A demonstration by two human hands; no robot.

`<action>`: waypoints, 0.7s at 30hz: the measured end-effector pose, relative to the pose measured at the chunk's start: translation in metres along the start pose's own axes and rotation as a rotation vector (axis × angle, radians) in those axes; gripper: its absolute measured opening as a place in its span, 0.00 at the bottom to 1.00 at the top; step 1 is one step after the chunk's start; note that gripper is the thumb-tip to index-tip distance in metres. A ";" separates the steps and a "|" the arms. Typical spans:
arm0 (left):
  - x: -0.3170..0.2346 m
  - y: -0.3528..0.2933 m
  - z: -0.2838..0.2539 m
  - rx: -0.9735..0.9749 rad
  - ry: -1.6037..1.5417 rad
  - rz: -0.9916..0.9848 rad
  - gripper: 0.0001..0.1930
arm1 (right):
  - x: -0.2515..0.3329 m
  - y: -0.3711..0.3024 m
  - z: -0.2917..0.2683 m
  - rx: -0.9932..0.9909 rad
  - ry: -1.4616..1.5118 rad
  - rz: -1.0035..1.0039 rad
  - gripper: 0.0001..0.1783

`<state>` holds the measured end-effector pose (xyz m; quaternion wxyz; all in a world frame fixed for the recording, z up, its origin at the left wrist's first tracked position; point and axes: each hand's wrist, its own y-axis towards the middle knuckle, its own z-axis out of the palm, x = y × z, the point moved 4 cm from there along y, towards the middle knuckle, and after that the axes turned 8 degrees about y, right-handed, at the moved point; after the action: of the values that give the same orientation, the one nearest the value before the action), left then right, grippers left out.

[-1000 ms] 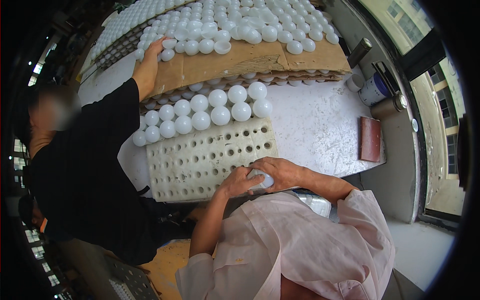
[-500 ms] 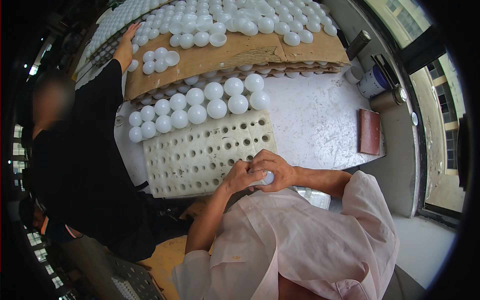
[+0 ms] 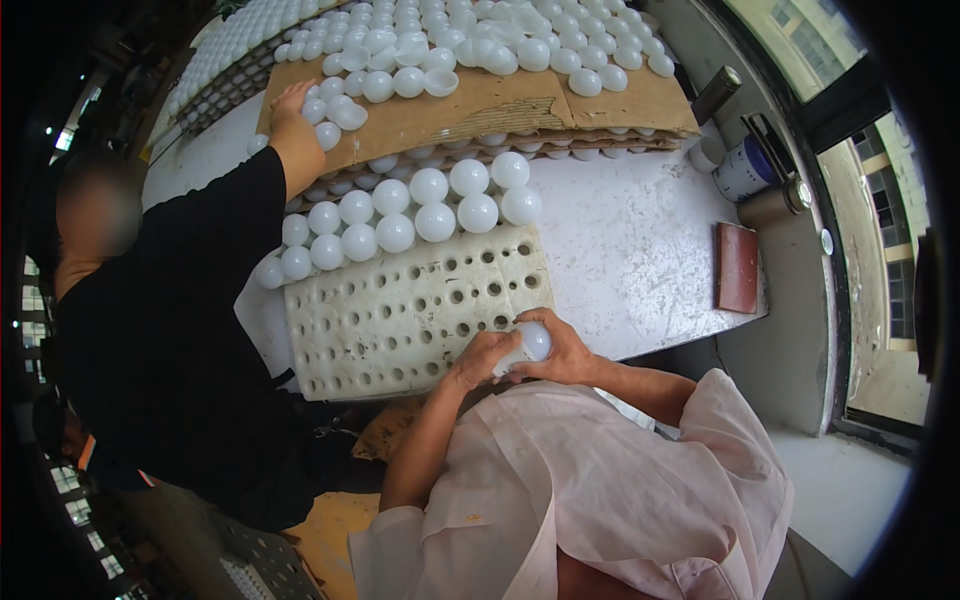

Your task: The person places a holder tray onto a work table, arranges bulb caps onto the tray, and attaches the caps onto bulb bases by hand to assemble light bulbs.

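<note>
Close to my body, above the near edge of the table, both hands hold a white light bulb [image 3: 536,342] with a round, glossy dome. My left hand [image 3: 482,358] is closed around its paler lower body, and my right hand [image 3: 563,350] wraps the dome side. The bulb lies tilted, its dome toward upper right. Just beyond my hands is an off-white foam tray [image 3: 388,318] with rows of round holes. Two rows of round white bulbs [image 3: 394,230] stand along the tray's far edge; their lower ends are hidden.
Cardboard sheets [image 3: 500,108] farther back carry many white domes [image 3: 408,82]. A co-worker in black reaches over at left, a hand [image 3: 293,103] near the domes. At right lie a brown-red notebook [image 3: 736,268], a metal flask [image 3: 780,203] and a white-purple tub [image 3: 745,168].
My hands have shifted and turned the bulb, so more of its dome shows. The co-worker's hand has moved right and nearer, to the small group of domes.
</note>
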<state>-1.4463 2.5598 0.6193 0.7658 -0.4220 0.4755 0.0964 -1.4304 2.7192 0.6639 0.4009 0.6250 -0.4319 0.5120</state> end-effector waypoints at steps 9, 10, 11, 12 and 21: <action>0.019 0.007 -0.028 -0.373 -0.038 0.007 0.22 | -0.010 0.039 -0.062 -0.186 -0.564 -0.189 0.39; 0.022 0.008 -0.029 -0.390 -0.021 0.002 0.21 | -0.010 0.048 -0.057 -0.101 -0.656 -0.131 0.39; 0.025 0.007 -0.030 -0.409 -0.003 -0.001 0.20 | -0.010 0.051 -0.050 -0.021 -0.690 -0.047 0.39; 0.027 0.008 -0.032 -0.408 0.004 0.012 0.20 | -0.009 0.052 -0.050 -0.029 -0.698 -0.057 0.39; 0.053 -0.008 -0.056 -0.565 0.036 0.022 0.18 | 0.002 0.083 -0.069 -0.087 -0.605 -0.204 0.26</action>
<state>-1.4496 2.5001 0.5700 0.6080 -0.6154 0.4479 0.2258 -1.5298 2.7589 0.6818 0.3300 0.7712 -0.4879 0.2414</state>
